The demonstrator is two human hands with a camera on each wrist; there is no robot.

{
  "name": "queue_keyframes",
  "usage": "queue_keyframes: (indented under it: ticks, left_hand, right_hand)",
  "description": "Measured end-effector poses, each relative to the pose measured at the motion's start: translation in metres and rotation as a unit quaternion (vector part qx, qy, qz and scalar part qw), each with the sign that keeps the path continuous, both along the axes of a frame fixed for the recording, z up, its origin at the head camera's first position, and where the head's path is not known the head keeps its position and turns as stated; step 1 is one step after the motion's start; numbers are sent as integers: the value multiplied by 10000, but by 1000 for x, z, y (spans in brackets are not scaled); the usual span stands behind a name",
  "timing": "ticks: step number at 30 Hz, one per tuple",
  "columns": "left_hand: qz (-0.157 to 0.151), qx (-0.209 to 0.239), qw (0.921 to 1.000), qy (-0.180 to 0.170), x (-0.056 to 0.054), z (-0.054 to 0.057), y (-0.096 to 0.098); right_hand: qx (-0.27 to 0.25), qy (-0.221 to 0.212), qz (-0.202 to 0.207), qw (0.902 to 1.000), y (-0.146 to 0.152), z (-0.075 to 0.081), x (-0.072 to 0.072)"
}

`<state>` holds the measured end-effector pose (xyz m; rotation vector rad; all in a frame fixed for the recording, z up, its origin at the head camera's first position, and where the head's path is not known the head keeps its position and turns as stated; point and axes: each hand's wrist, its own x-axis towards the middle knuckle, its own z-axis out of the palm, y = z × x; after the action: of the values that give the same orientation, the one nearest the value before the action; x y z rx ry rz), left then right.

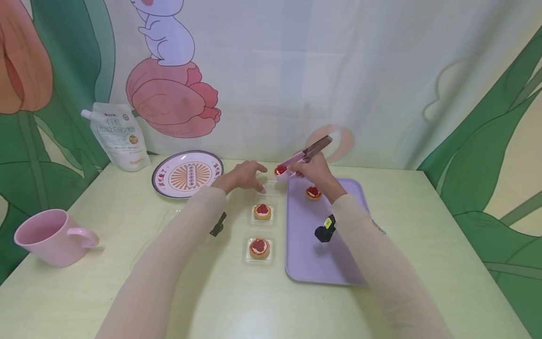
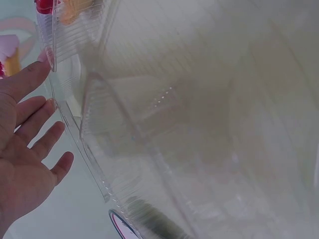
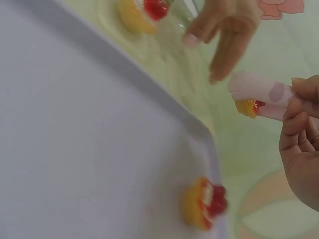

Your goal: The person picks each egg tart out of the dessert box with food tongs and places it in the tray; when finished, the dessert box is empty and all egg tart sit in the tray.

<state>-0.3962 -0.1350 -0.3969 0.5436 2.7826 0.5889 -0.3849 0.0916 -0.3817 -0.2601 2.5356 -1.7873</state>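
Note:
My right hand (image 1: 317,170) grips pink tongs with dark handle ends (image 1: 318,147) at the table's back. Between the tong tips is a small red-topped tart (image 3: 246,107), held above the table. Fingers spread, my left hand (image 1: 249,174) reaches in beside it, fingertips at the edge of a clear plastic box (image 1: 271,190). In the left wrist view that hand (image 2: 30,149) stands next to transparent plastic. Two similar tarts, one in the middle (image 1: 262,212) and one nearer (image 1: 259,247), sit in clear boxes. Another tart (image 1: 313,192) lies on the lilac tray (image 1: 306,263).
Left of the boxes stands an oval plate (image 1: 169,182) with a printed centre. A white spouted pouch (image 1: 120,136) leans by the curtain at the back left. The pink mug (image 1: 51,238) is at the left edge. Beneath my left forearm lies more clear plastic (image 1: 152,230).

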Motion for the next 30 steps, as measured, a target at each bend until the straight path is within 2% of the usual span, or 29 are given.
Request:
queue_keyframes:
  ticks: [6,11,15,23,30]
  left_hand:
    - [4,-34,10000,30,-1,0,0]
    - [22,-28,10000,-6,-1,-1,0]
    - [32,-17,10000,-37,-2,-2,0]
    - [42,-12,10000,-42,-1,-1,-1]
    - [64,66,9999,-102,-1,-2,-1]
  right_hand:
    - [297,120,-8,9995,26,14,5]
    - [627,99,-220,9977,52,17,10]
    - [733,263,-347,9964,74,18,14]
    - [643,294,-470,9964,109,12,25]
    - [665,133,-552,9962,125,-5,27]
